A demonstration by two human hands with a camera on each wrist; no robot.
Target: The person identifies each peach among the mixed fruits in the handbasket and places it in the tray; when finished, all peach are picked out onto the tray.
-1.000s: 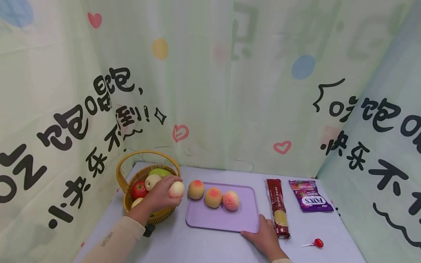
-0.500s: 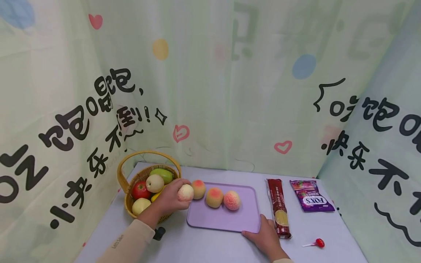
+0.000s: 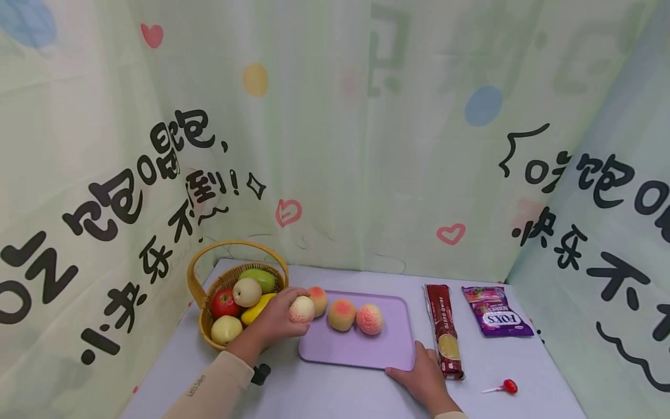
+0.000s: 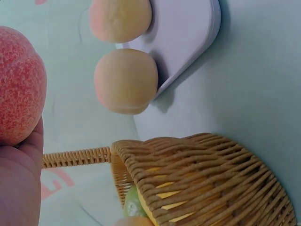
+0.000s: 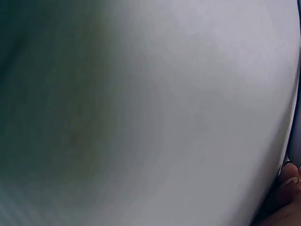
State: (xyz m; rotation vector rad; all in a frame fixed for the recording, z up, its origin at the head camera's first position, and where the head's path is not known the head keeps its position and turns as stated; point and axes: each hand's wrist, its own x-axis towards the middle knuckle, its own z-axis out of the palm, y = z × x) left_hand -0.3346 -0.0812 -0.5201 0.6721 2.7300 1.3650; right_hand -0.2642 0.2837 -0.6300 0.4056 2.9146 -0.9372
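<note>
My left hand [image 3: 277, 319] holds a pale pink peach [image 3: 302, 310] above the tray's left edge, to the right of the basket. In the left wrist view that peach [image 4: 19, 87] looks speckled red, with part of the palm below it. On the lilac tray [image 3: 361, 352] sit a speckled pink peach [image 3: 369, 319] and an orange-topped peach [image 3: 342, 315]. A second orange-topped peach [image 3: 318, 301] is at the tray's back left corner, partly behind the held one. My right hand [image 3: 425, 379] grips the tray's near right corner, thumb along the front edge.
A handled wicker basket [image 3: 207, 334] at the left holds a red apple [image 3: 225, 304], pale round fruits, and yellow and green fruit. Right of the tray lie a long dark red packet [image 3: 444, 331], a purple Fox's bag [image 3: 497, 312] and a red lollipop [image 3: 509, 386]. Printed curtains surround the table.
My left hand has carried the peach rightward from over the basket to the tray's left edge, slowing in the last half second. My right hand has stayed at the tray's corner.
</note>
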